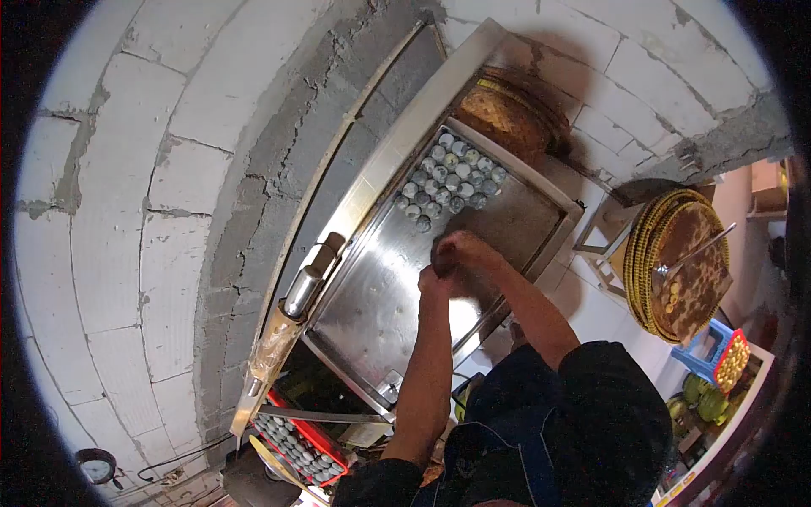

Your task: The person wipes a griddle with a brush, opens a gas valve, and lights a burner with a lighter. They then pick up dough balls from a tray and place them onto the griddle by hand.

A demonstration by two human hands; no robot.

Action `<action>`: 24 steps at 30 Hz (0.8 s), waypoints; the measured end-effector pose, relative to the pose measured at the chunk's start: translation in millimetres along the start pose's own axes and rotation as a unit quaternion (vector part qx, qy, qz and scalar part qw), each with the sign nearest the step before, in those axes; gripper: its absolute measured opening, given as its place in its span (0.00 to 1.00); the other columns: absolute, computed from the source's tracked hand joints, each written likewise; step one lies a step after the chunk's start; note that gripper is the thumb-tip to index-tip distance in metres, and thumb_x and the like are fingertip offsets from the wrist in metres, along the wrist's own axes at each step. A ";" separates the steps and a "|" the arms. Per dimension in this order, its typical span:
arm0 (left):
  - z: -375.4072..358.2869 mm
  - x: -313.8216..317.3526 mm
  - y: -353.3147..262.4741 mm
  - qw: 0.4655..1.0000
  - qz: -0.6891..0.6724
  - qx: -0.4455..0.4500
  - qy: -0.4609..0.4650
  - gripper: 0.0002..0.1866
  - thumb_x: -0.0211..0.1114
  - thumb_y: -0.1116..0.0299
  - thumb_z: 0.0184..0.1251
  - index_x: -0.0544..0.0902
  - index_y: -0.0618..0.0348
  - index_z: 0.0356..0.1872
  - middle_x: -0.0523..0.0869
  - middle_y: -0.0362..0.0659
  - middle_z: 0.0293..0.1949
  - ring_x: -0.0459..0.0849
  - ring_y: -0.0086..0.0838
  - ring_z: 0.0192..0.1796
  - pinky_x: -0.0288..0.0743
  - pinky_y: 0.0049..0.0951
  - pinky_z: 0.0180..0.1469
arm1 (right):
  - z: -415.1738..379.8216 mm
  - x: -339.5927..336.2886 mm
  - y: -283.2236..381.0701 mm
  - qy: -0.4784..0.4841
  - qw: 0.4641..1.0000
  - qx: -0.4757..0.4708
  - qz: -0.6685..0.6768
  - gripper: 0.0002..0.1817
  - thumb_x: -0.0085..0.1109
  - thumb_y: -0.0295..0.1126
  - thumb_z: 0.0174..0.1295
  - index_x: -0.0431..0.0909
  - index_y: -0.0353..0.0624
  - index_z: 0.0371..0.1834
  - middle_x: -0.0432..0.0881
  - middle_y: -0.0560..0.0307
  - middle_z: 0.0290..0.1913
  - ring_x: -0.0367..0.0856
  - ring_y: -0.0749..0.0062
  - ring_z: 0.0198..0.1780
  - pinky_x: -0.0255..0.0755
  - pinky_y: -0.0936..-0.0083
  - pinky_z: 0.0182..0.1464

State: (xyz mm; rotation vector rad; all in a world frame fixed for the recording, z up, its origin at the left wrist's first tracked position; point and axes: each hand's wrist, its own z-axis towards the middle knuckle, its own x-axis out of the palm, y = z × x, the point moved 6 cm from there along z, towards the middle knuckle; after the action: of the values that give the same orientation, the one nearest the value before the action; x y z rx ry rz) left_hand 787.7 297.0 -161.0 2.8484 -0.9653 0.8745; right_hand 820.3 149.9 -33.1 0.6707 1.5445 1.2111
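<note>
- The pale block wall [186,177] runs along one side of the steel worktop [372,287], whose raised rim frames a shiny flat surface; the hands would work best kept low over that bare metal, where anything slipping would have only a short drop
- Round trays [640,262] with woven rims stand stacked well apart on the right, and a red crate [334,441] of similar balls sits just beyond the near end of the worktop
- The grey-and-white balls [452,176] lie packed together toward the far end of the worktop, many of them touching; light, even pressure should suit them best, as a knock could set them rolling
- The right hand [460,250] is beside the left, over the worktop, fingers bent inward; how far its grip is open, and what it holds, I cannot tell
- The left hand [434,279] comes in close to the right, its fingers curled too, their opening and any hold hidden in shadow; steady wrists and gentle fingertips would give the best control
- The loose-edge ball [423,224] is nearest the hands, so the knuckles are best kept off it
</note>
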 end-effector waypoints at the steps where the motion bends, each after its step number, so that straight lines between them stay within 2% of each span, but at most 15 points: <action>1: 13.4 -7.9 -2.8 0.999 -0.032 -0.020 0.015 0.19 0.42 0.69 0.73 0.76 0.68 0.56 0.81 0.54 0.53 0.79 0.47 0.58 0.79 0.53 0.56 | -0.3 -4.1 -10.7 -0.030 0.991 0.001 0.131 0.16 0.64 0.42 0.57 0.85 0.39 0.37 0.87 0.46 0.36 0.86 0.58 0.38 0.78 0.63 0.44; 2: 10.2 -4.7 -3.5 0.997 -0.062 -0.040 0.028 0.20 0.42 0.69 0.73 0.76 0.68 0.57 0.82 0.53 0.53 0.79 0.46 0.58 0.79 0.52 0.55 | 0.0 -2.2 -26.2 -0.059 0.964 0.004 0.261 0.18 0.65 0.44 0.59 0.85 0.38 0.39 0.87 0.45 0.38 0.86 0.57 0.39 0.77 0.63 0.43; 3: 6.2 -4.3 -3.7 0.997 -0.062 -0.040 0.028 0.20 0.42 0.69 0.73 0.76 0.68 0.57 0.82 0.53 0.53 0.79 0.46 0.58 0.79 0.52 0.55 | 4.4 4.9 -39.2 -0.059 0.963 0.004 0.261 0.18 0.65 0.44 0.59 0.85 0.38 0.39 0.87 0.45 0.38 0.86 0.57 0.39 0.77 0.63 0.43; 5: -9.5 -3.5 -6.3 0.999 0.015 0.026 -0.032 0.18 0.44 0.70 0.75 0.75 0.65 0.59 0.80 0.53 0.56 0.79 0.44 0.59 0.80 0.49 0.55 | -3.7 -12.7 -81.5 -0.308 0.935 0.173 0.033 0.18 0.67 0.43 0.57 0.85 0.38 0.38 0.87 0.47 0.36 0.85 0.64 0.37 0.77 0.65 0.42; 6: -17.2 1.5 -4.3 0.999 0.016 0.026 -0.032 0.18 0.44 0.70 0.75 0.75 0.65 0.59 0.80 0.53 0.56 0.79 0.44 0.59 0.80 0.49 0.55 | -8.6 -12.9 -86.8 -0.308 0.935 0.173 0.033 0.18 0.67 0.43 0.57 0.85 0.38 0.38 0.87 0.47 0.36 0.85 0.64 0.37 0.77 0.65 0.42; 7: -25.2 5.8 -4.6 0.996 0.041 0.047 -0.060 0.17 0.46 0.70 0.76 0.75 0.64 0.59 0.80 0.53 0.58 0.78 0.43 0.60 0.80 0.49 0.55 | -7.2 -13.5 -63.0 -0.234 0.961 0.047 -0.142 0.18 0.69 0.43 0.57 0.85 0.38 0.38 0.87 0.50 0.36 0.84 0.69 0.37 0.76 0.67 0.42; 9: -23.5 1.1 -5.5 0.992 0.063 0.068 -0.089 0.16 0.48 0.70 0.76 0.75 0.63 0.59 0.79 0.52 0.59 0.78 0.42 0.60 0.80 0.49 0.54 | -9.2 -5.1 -23.3 -0.146 0.936 -0.082 -0.310 0.17 0.70 0.42 0.56 0.85 0.38 0.38 0.87 0.52 0.36 0.83 0.73 0.37 0.76 0.69 0.42; 10: -11.5 0.3 -2.0 0.994 0.104 0.035 -0.024 0.14 0.50 0.68 0.77 0.76 0.62 0.56 0.81 0.50 0.54 0.80 0.40 0.56 0.81 0.45 0.50 | -5.1 -1.5 -19.1 -0.101 0.993 0.033 -0.055 0.18 0.71 0.42 0.55 0.85 0.38 0.39 0.86 0.50 0.36 0.82 0.72 0.37 0.76 0.69 0.42; 11: -10.2 6.5 2.7 0.989 0.144 0.003 0.042 0.12 0.52 0.67 0.77 0.78 0.60 0.53 0.83 0.48 0.49 0.83 0.37 0.52 0.82 0.42 0.47 | -6.5 6.7 -18.8 -0.065 0.991 0.086 0.078 0.19 0.71 0.42 0.55 0.85 0.38 0.40 0.86 0.49 0.37 0.82 0.71 0.37 0.76 0.69 0.42; 12: -11.1 2.3 3.1 0.989 0.142 0.004 0.040 0.12 0.52 0.67 0.77 0.78 0.60 0.53 0.83 0.48 0.49 0.83 0.37 0.52 0.82 0.42 0.47 | -9.2 15.0 -18.2 -0.043 0.967 0.147 0.204 0.19 0.71 0.42 0.54 0.84 0.38 0.41 0.86 0.48 0.37 0.82 0.71 0.37 0.76 0.69 0.42; 15: -48.4 14.0 3.8 0.985 0.165 0.043 -0.016 0.12 0.50 0.66 0.77 0.78 0.60 0.52 0.85 0.45 0.45 0.84 0.33 0.43 0.81 0.36 0.40 | -10.5 15.7 -25.9 -0.094 0.969 0.176 0.144 0.21 0.68 0.43 0.56 0.83 0.39 0.47 0.86 0.44 0.39 0.82 0.69 0.38 0.76 0.68 0.43; 17: -61.2 10.2 0.4 0.980 0.177 0.071 -0.054 0.12 0.50 0.66 0.78 0.79 0.60 0.50 0.86 0.43 0.42 0.85 0.30 0.37 0.81 0.32 0.35 | -3.7 -0.5 -16.7 -0.240 0.966 0.093 -0.018 0.20 0.63 0.41 0.60 0.81 0.40 0.51 0.86 0.41 0.40 0.85 0.62 0.40 0.76 0.65 0.44; 18: -65.6 6.7 -3.4 0.980 0.174 0.075 -0.054 0.12 0.50 0.66 0.78 0.79 0.60 0.50 0.86 0.43 0.42 0.85 0.30 0.37 0.81 0.32 0.35 | -3.2 1.1 -17.2 -0.238 0.967 0.089 -0.017 0.20 0.63 0.41 0.60 0.81 0.40 0.51 0.86 0.41 0.40 0.85 0.62 0.40 0.76 0.65 0.44; 20: -67.9 -13.6 -1.3 0.967 0.208 0.052 0.141 0.20 0.50 0.59 0.78 0.75 0.60 0.61 0.85 0.44 0.47 0.83 0.37 0.46 0.80 0.38 0.49 | -6.8 -9.7 27.8 -0.111 0.955 0.224 -0.160 0.17 0.58 0.38 0.64 0.81 0.39 0.51 0.85 0.40 0.40 0.86 0.52 0.42 0.77 0.60 0.46; 24: -116.6 -54.3 4.4 0.950 0.271 0.087 0.126 0.18 0.54 0.59 0.77 0.77 0.59 0.58 0.85 0.43 0.44 0.84 0.35 0.44 0.80 0.37 0.47 | 13.7 36.4 -46.5 -0.051 0.938 0.226 -0.259 0.14 0.56 0.37 0.64 0.82 0.40 0.46 0.85 0.39 0.36 0.84 0.43 0.41 0.78 0.55 0.45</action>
State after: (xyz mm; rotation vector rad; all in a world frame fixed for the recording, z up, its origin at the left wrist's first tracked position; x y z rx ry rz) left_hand 690.7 344.8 -91.0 2.5261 -1.7414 1.3804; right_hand 828.4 170.7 -89.5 0.5515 1.7812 0.4223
